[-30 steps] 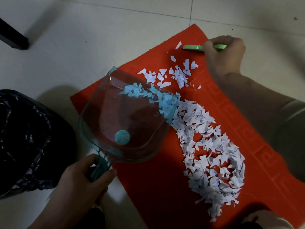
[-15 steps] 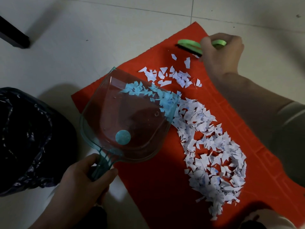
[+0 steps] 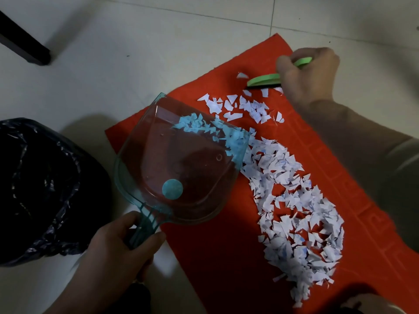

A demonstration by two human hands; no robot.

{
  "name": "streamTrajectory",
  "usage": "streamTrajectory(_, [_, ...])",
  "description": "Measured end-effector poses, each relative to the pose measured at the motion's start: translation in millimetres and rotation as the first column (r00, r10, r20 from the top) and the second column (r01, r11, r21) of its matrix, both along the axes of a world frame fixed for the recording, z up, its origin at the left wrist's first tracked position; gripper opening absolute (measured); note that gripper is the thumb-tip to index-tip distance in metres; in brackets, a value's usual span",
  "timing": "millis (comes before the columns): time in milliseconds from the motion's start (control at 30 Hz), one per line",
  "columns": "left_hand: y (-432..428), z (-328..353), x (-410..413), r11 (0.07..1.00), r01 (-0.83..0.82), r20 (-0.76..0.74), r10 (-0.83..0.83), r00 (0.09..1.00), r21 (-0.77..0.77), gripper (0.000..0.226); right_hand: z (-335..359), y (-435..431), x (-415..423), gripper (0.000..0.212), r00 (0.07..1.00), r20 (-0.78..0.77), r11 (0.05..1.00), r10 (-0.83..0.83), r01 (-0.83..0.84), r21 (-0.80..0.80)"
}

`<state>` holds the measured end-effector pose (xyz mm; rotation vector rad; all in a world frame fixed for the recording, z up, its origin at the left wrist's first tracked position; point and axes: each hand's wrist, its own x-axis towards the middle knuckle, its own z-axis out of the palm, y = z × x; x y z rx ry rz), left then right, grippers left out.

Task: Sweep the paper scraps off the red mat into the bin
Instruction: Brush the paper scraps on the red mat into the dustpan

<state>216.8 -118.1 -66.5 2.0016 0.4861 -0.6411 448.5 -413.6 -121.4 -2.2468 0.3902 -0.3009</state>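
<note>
A red mat [image 3: 210,252] lies on the tiled floor, with a long band of white paper scraps [image 3: 294,214] curving down its middle. My left hand [image 3: 118,252] grips the handle of a clear teal dustpan [image 3: 179,168], whose open lip rests against the upper end of the scraps; a few scraps lie inside near the lip. My right hand [image 3: 310,73] holds a green hand brush [image 3: 265,80] at the mat's far corner, bristles down just behind a smaller scatter of scraps [image 3: 244,107]. A bin [image 3: 40,189] lined with a black bag stands at the left.
A dark furniture leg [image 3: 22,44] stands on the floor at the top left. Pale floor tiles [image 3: 158,41] surround the mat. At the bottom right edge a foot or knee [image 3: 371,302] shows beside the mat.
My right hand has drawn the brush toward me and downward on the mat, nudging the small upper scatter of scraps closer to the dustpan. The dustpan and left hand have held still.
</note>
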Motion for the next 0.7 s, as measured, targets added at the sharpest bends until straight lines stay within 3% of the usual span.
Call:
streamTrajectory(167, [1.0,0.8,0.0,1.000,0.015,0.010,-0.015,1.000,0.017,0.023,-1.0,-1.9,-11.3,0.021,0.995,0.032,0.991,-0.097,0.094,0.091])
streamTrajectory(333, [-1.1,0.8,-1.6,1.000,0.003,0.000,-0.003,1.000,0.006,0.022,-8.1,-9.4,-13.6,0.024,0.994,-0.094,0.997,-0.056,0.061,0.045])
streamTrajectory(500, [-0.4,1.1,-2.6,0.999,0.027,0.010,-0.027,1.000,0.018,0.024,-2.2,-11.7,-25.5,0.032,0.994,-0.011,0.993,-0.111,0.111,0.029])
streamTrajectory(700, [-2.0,1.5,-7.2,1.000,0.018,0.008,-0.019,1.000,0.022,0.026,-2.1,-5.9,-31.1,0.020,0.996,-0.063,0.994,-0.068,0.073,0.082])
